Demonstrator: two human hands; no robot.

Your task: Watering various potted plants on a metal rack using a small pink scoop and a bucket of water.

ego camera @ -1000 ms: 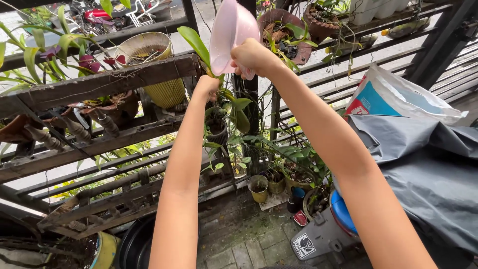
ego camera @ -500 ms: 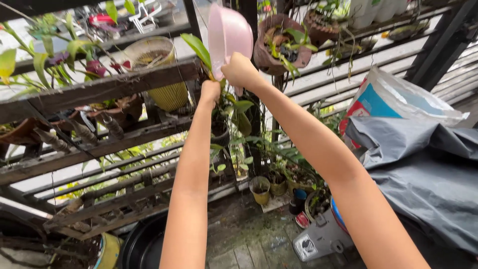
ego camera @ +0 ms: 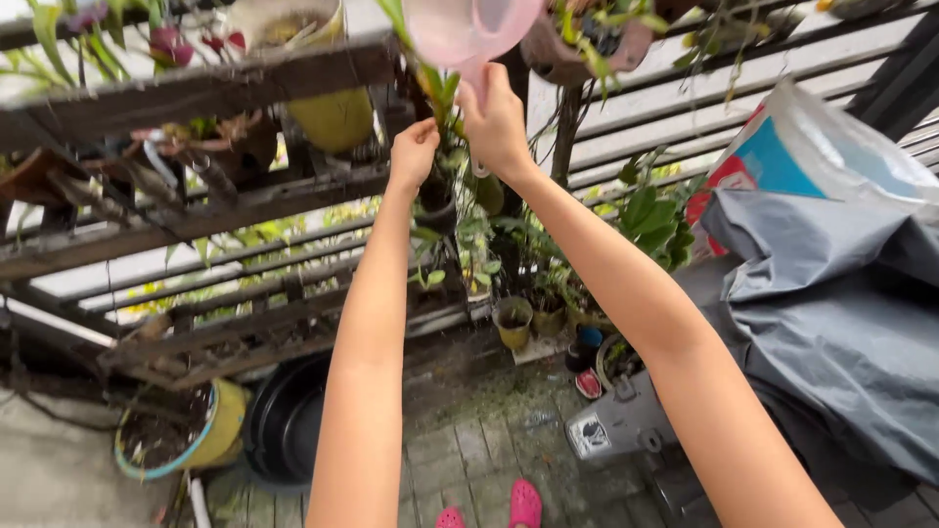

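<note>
At the far left, a round tub (ego camera: 176,440) with a yellow wall and a teal rim sits on the paving, dark soil inside, and just beside it lies a black basin (ego camera: 284,420). Above them a weathered wooden rack (ego camera: 196,93) carries a ribbed yellow pot (ego camera: 328,112) on its upper rail.

The left hand (ego camera: 413,152) is raised to the rack's edge, fingers pinched narrow on a green plant stem (ego camera: 435,88). Close by, the right hand (ego camera: 497,122) is closed around the handle of a pink plastic scoop (ego camera: 465,29), one only, pale and translucent, tipped over the plant at the top edge of the view; its upper part is cut off.

Below the hands, two small pots (ego camera: 514,321) stand side by side on the ground, and two pink shoes (ego camera: 523,504) show at the bottom edge. A grey boxy object bears one square white label (ego camera: 590,448) with a dark figure on it.

At the right, one clear plastic sack (ego camera: 782,156) with blue and red panels leans on a grey tarp (ego camera: 841,313).
</note>
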